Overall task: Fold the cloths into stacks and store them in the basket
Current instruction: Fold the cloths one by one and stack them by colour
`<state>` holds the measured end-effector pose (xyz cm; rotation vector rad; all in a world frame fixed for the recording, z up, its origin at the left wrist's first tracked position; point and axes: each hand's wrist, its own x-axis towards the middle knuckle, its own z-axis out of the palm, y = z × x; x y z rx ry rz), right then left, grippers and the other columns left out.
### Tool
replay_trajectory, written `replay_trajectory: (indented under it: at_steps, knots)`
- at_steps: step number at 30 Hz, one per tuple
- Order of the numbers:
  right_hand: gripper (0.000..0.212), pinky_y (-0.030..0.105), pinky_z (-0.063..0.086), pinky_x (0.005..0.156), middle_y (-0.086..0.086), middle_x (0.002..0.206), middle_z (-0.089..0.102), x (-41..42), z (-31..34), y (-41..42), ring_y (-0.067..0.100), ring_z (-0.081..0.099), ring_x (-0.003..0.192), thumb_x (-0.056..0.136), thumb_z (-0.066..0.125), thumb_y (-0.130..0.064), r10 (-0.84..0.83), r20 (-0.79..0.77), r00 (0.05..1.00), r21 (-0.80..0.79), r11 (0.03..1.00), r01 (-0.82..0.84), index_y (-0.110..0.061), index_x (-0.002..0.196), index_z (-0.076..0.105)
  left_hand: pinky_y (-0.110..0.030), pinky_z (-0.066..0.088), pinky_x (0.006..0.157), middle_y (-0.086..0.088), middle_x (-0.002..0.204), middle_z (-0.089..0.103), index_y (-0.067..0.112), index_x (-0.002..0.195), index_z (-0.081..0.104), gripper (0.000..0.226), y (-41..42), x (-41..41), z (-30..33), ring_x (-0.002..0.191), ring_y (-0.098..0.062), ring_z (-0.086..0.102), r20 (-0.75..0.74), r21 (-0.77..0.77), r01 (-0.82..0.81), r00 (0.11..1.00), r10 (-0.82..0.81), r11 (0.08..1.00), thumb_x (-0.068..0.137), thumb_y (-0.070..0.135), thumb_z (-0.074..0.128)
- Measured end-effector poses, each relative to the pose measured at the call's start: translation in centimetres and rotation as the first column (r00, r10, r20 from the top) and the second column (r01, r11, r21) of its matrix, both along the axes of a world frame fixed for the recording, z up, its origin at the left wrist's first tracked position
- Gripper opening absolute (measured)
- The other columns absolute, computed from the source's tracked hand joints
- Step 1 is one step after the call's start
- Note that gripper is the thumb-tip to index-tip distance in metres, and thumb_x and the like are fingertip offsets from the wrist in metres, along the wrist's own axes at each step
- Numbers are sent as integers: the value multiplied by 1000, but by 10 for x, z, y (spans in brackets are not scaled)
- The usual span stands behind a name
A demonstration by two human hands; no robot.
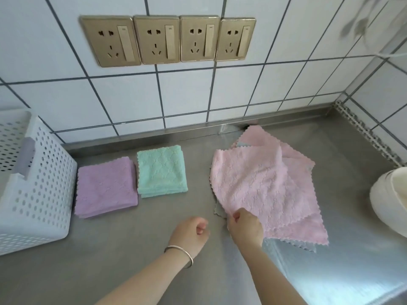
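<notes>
Pink cloth (253, 179) on worktop (154, 238), near corner pinched in right hand (245, 227) fingers, rest fanning away up-right; left hand (191, 232) loosely curled, empty, just beside it.

Steel counter (154, 249) carries: white basket (41, 183), purple stack (105, 187), mint stack (161, 171), pink cloths (264, 183) (unfolded), white vessel (389, 199).

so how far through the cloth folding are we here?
Done: a folded purple stack and a folded green stack lie on the counter beside the basket. In hand: the right hand pinches the top pink cloth; the left hand holds nothing. Left: fold the pink pile, then store all stacks.
</notes>
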<state>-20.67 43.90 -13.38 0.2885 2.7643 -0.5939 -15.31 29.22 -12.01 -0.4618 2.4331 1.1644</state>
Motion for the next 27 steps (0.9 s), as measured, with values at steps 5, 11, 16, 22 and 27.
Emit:
replay_trajectory:
  at_steps: [5,11,16,22,27]
  knots:
    - [21,27,43,60,1,63,58,-28,21,24,25,60,70,82,55,-15,-106,174,979,-404,899,169,-14,61,55,-26,46,91,-1,112,65,15,112,61,36,55,-26,27,106,-21,61,7,185,-38,999,37,982,80,31,61]
    - [12,20,41,58,-5,74,61,-54,46,29,11,53,66,85,58,-22,164,147,975,-372,923,-99,-20,75,65,-34,46,79,-13,90,65,14,85,56,22,84,-63,27,95,-35,59,-13,64,-174,985,175,983,92,25,38]
    - [34,20,30,56,-9,110,53,-75,58,22,19,53,92,84,48,-7,797,-59,602,66,604,-794,-23,112,55,-32,40,70,-18,104,64,12,93,56,19,85,-69,19,97,-38,58,-62,-46,-130,990,127,990,91,14,37]
    - [36,31,33,67,1,118,56,-115,65,18,27,55,95,85,47,0,925,287,248,373,131,-919,-19,115,58,-34,41,68,-18,95,66,12,61,44,31,79,-62,12,91,-37,56,-40,-6,-111,993,111,994,88,27,48]
    - [31,30,33,65,-2,111,60,-155,75,26,23,53,90,90,46,-2,884,337,323,568,83,-819,-18,109,64,-28,25,59,-18,68,54,16,52,28,44,69,-60,30,69,-31,39,-93,4,-67,993,67,998,89,27,49]
